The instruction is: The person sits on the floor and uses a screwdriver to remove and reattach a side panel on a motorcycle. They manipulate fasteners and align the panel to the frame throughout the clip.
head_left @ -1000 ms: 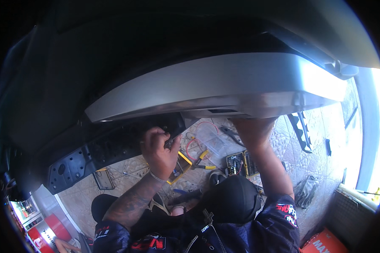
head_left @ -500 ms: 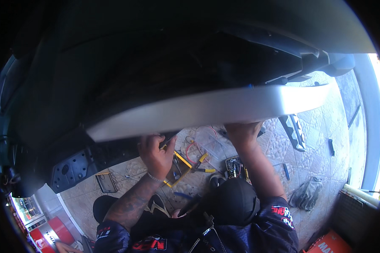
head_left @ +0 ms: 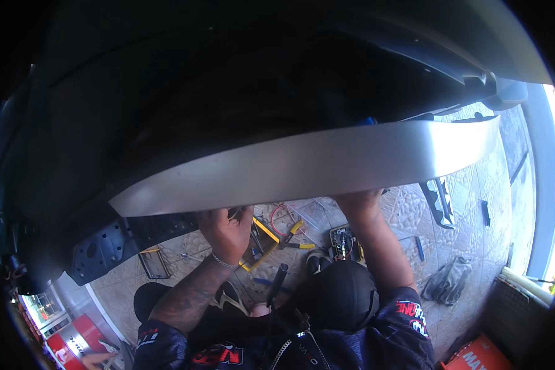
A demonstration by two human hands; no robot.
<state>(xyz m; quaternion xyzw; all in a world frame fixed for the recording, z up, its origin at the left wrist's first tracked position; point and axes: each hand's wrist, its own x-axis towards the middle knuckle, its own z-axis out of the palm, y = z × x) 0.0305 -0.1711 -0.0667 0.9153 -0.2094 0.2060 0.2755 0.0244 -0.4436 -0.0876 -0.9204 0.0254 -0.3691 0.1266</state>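
A long, curved silver trim panel (head_left: 277, 169) spans the view beneath dark vehicle bodywork (head_left: 240, 80). At its lower edge, left of the middle, my left hand (head_left: 227, 234) has curled fingers and its fingertips vanish behind the panel; whatever they grip is hidden. Further right, my right hand (head_left: 361, 205) reaches up to the same lower edge and holds the panel from below, its fingers covered by it. A small blue piece (head_left: 368, 121) shows above the panel's upper edge. Left of my left hand is a black perforated plate (head_left: 98, 250).
On the tiled floor lie a yellow-edged tray (head_left: 257, 246), yellow-handled pliers (head_left: 296, 233), an open box of small tools (head_left: 342, 242), a grey glove (head_left: 448, 280) and a black-and-silver part (head_left: 439, 203). A handle (head_left: 279, 280) stands by my lap. A red-and-white drum (head_left: 77, 342) is at lower left.
The panel sits lower in view and shows more of its face. My left fingertips, visible before, are now behind its edge. The blue piece shows more.
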